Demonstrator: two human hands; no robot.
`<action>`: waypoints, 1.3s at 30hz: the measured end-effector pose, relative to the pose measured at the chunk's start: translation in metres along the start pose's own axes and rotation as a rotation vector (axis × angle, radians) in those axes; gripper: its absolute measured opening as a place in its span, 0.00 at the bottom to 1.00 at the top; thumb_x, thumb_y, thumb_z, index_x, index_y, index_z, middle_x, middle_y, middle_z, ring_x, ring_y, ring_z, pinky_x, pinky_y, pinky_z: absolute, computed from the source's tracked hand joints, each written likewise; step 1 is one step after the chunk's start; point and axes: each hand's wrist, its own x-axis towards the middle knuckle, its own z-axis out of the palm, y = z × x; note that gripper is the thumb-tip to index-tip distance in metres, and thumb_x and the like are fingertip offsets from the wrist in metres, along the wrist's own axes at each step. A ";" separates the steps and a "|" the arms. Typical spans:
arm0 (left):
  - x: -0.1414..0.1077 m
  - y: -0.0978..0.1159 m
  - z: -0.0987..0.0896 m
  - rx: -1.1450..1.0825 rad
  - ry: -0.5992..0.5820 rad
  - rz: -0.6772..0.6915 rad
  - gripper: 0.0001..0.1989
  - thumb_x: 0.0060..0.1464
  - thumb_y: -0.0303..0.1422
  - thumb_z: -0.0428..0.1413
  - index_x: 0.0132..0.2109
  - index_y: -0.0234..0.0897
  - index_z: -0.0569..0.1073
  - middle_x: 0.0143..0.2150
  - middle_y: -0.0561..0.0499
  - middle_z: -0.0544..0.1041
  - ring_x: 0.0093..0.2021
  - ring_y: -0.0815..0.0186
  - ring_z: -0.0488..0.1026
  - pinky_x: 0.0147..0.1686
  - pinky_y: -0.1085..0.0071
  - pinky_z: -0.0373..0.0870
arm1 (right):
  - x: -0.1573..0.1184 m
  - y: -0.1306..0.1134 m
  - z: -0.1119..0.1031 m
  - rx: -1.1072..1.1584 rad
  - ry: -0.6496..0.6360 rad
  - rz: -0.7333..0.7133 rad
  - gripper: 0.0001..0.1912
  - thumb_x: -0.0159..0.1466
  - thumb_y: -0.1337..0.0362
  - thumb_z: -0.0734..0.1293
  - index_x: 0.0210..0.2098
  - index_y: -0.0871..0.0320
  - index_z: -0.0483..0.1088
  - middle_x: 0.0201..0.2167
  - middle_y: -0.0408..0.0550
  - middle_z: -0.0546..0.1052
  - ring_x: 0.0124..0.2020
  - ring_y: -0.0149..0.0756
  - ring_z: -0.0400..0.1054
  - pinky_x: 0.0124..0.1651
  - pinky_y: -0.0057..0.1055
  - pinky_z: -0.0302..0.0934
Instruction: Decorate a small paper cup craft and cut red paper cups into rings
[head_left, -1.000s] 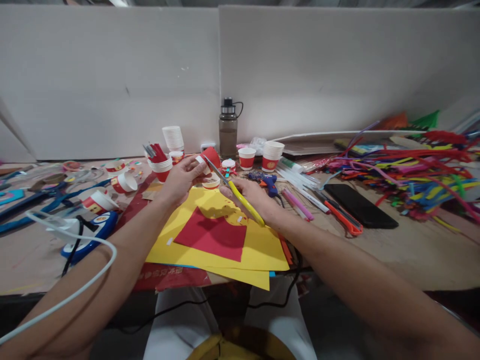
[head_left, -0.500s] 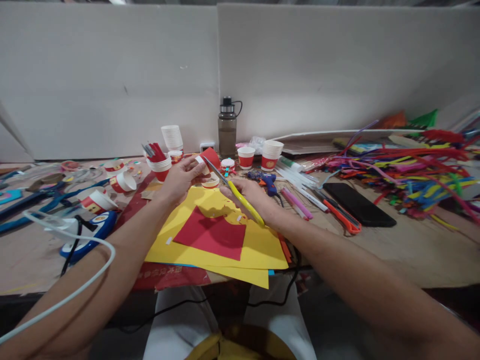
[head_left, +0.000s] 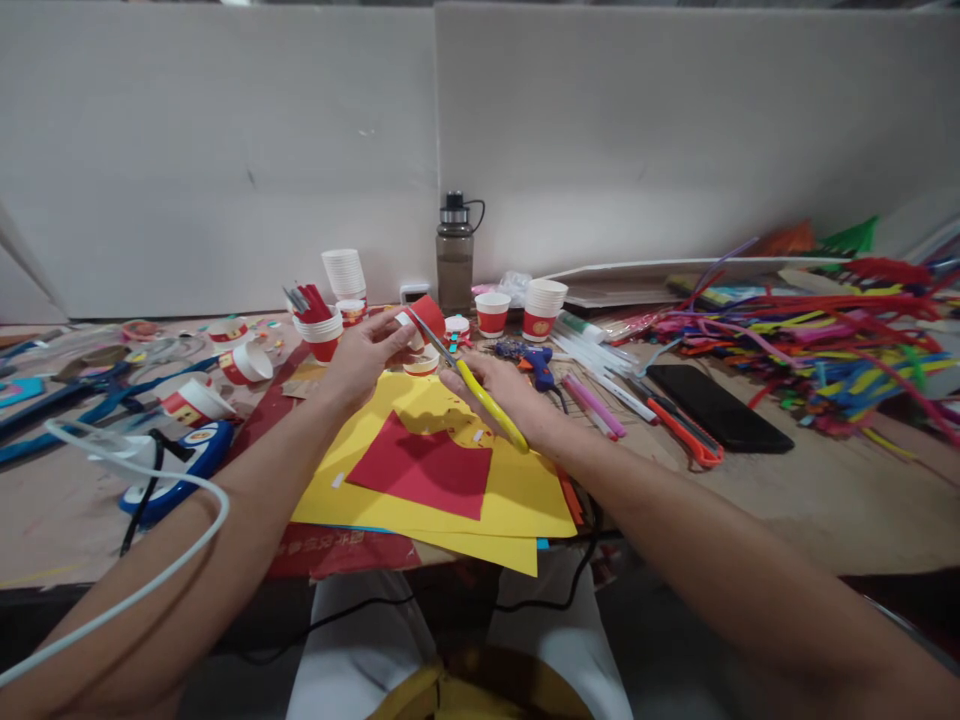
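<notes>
My left hand point(head_left: 366, 352) pinches a small curved piece of red paper point(head_left: 429, 312) with a whitish part near my fingertips. In my right hand point(head_left: 504, 388) are scissors with yellow handles point(head_left: 491, 404). Their blades point up and left and lie against the red paper; whether they are parted I cannot tell. Below both hands, a larger red paper sheet point(head_left: 420, 470) with a cut-out upper edge rests on yellow paper sheets point(head_left: 525, 500). Small red and white scraps are scattered on the yellow. A short white cup piece point(head_left: 421, 361) stands just behind the yellow sheets, between my hands.
Behind my hands stand a water bottle point(head_left: 454, 262), a cup stack point(head_left: 544, 312) and a cup with red sticks point(head_left: 321, 330). Rightward lie a blue glue gun point(head_left: 538, 366), an orange cutter point(head_left: 686, 432), a phone point(head_left: 716, 408) and pipe cleaners point(head_left: 825, 340). A white cable point(head_left: 214, 500) crosses my left forearm.
The red paper has shifted slightly right and turned a little at the scissor blades. Both hands keep their holds and have barely moved.
</notes>
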 end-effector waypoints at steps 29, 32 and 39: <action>0.001 -0.004 0.006 -0.101 0.075 -0.017 0.17 0.42 0.37 0.65 0.39 0.33 0.75 0.36 0.48 0.77 0.32 0.70 0.74 0.31 0.74 0.73 | -0.001 0.006 0.006 -0.014 0.025 -0.035 0.16 0.64 0.52 0.59 0.31 0.59 0.67 0.31 0.46 0.72 0.32 0.31 0.63 0.36 0.26 0.53; 0.000 -0.003 0.007 -0.109 0.062 -0.026 0.17 0.43 0.38 0.64 0.39 0.33 0.75 0.35 0.48 0.77 0.32 0.69 0.74 0.32 0.73 0.73 | -0.002 0.005 0.008 -0.002 0.041 -0.019 0.18 0.64 0.51 0.57 0.29 0.58 0.66 0.27 0.44 0.70 0.28 0.30 0.61 0.33 0.26 0.52; 0.002 -0.004 0.003 -0.122 0.044 -0.028 0.15 0.43 0.37 0.64 0.37 0.31 0.75 0.34 0.48 0.76 0.32 0.68 0.74 0.36 0.67 0.75 | -0.003 0.005 0.010 0.063 0.037 -0.009 0.19 0.64 0.50 0.57 0.27 0.58 0.64 0.23 0.42 0.68 0.25 0.29 0.60 0.30 0.26 0.52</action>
